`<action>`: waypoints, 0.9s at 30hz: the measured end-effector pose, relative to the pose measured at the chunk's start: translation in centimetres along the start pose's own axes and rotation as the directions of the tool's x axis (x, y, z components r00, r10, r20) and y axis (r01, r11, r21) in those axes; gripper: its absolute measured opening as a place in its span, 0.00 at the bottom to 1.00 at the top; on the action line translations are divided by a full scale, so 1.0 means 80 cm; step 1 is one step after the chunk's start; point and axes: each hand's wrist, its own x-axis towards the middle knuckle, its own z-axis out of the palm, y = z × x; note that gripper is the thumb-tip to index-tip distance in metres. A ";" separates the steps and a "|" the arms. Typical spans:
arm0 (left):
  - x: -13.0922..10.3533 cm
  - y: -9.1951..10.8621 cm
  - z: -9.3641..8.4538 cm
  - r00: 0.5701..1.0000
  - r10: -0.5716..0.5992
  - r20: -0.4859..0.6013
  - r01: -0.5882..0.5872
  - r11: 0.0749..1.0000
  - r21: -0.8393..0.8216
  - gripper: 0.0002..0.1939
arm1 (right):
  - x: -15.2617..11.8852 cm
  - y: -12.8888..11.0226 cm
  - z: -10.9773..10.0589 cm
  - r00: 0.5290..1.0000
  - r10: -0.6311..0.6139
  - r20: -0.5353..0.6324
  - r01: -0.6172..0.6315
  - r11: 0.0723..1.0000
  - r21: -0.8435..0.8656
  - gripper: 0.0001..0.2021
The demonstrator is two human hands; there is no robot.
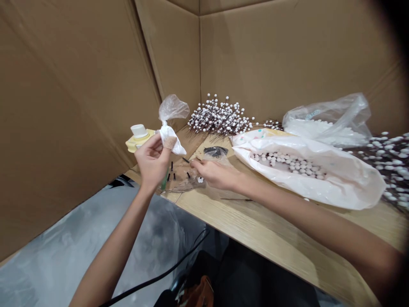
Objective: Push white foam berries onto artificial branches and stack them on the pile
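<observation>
My left hand (151,158) is closed on a small knotted plastic bag (171,135) with white stuff in it, its clear loose end sticking up. A tan bandage wraps the thumb. Just behind this hand is a yellow bottle (139,138) with a white cap. My right hand (212,170) reaches low over the table, thumb and fingers pinched together. A small black stick (185,160) shows at its fingertips; whether they grip it I cannot tell. Several short black pieces (174,176) lie on clear plastic beside that hand.
White-berry sprays (220,114) are piled at the back, with more berry stems (396,166) at right. An open white bag (351,187) holds loose white balls (297,164). Behind it lies a clear bag (338,121). Cardboard walls (271,55) enclose the wooden table (223,213).
</observation>
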 end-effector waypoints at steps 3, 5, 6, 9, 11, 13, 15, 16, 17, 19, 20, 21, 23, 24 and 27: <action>0.000 -0.002 -0.001 1.000 -0.017 0.001 0.017 1.000 0.001 0.12 | 0.001 -0.003 -0.001 1.000 0.013 0.000 -0.013 1.000 0.000 0.24; 0.000 -0.003 -0.001 1.000 -0.024 0.004 0.024 1.000 0.005 0.13 | 0.001 -0.005 -0.002 1.000 0.006 0.002 -0.006 1.000 -0.005 0.25; 0.000 -0.003 -0.001 1.000 -0.024 0.004 0.024 1.000 0.004 0.13 | 0.001 -0.006 -0.002 1.000 -0.001 0.003 0.001 1.000 -0.010 0.24; 0.001 -0.003 -0.002 1.000 -0.022 -0.002 0.022 1.000 0.001 0.14 | 0.001 -0.005 -0.001 1.000 -0.024 0.002 0.024 0.999 -0.023 0.25; 0.001 -0.002 -0.001 1.000 -0.019 -0.004 0.019 1.000 -0.003 0.14 | 0.001 -0.002 0.002 1.000 -0.024 0.001 0.024 0.999 -0.031 0.27; 0.001 -0.001 -0.001 1.000 -0.018 -0.003 0.018 1.000 -0.006 0.13 | 0.001 0.002 0.007 0.999 -0.036 -0.007 0.036 0.999 -0.030 0.28; 0.001 0.002 -0.001 1.000 -0.027 -0.006 0.027 1.000 -0.005 0.14 | 0.001 0.006 0.012 0.998 -0.049 -0.025 0.049 0.999 -0.005 0.27; 0.002 0.003 -0.001 0.999 -0.032 -0.009 0.032 0.999 -0.004 0.14 | 0.001 0.007 0.013 0.998 -0.047 -0.040 0.048 0.999 0.016 0.26; 0.002 0.004 -0.001 0.999 -0.038 -0.011 0.038 0.999 -0.004 0.14 | 0.000 0.008 0.012 0.998 -0.037 -0.056 0.039 0.998 0.039 0.26; 0.004 0.004 -0.001 0.999 -0.046 -0.013 0.046 0.999 -0.014 0.15 | -0.002 0.009 0.006 0.995 0.000 -0.098 0.009 0.996 0.088 0.23; 0.005 0.004 -0.001 0.999 -0.050 -0.010 0.050 0.998 -0.025 0.16 | -0.004 0.009 0.000 0.992 0.019 -0.122 -0.005 0.993 0.115 0.22; 0.006 0.003 0.000 0.998 -0.056 -0.003 0.055 0.998 -0.041 0.16 | -0.006 0.009 -0.007 0.988 0.041 -0.148 -0.019 0.989 0.147 0.21; 0.009 -0.002 0.002 0.997 -0.077 0.020 0.078 0.993 -0.086 0.16 | -0.013 0.012 -0.024 0.970 0.110 -0.215 -0.061 0.974 0.220 0.18; 0.011 -0.004 0.004 0.995 -0.092 0.035 0.095 0.989 -0.113 0.16 | -0.017 0.015 -0.033 0.956 0.160 -0.247 -0.094 0.962 0.257 0.16; 0.019 -0.011 0.011 0.976 -0.200 0.086 0.213 0.960 -0.180 0.18 | -0.037 0.028 -0.058 0.922 0.295 -0.252 -0.198 0.917 0.347 0.10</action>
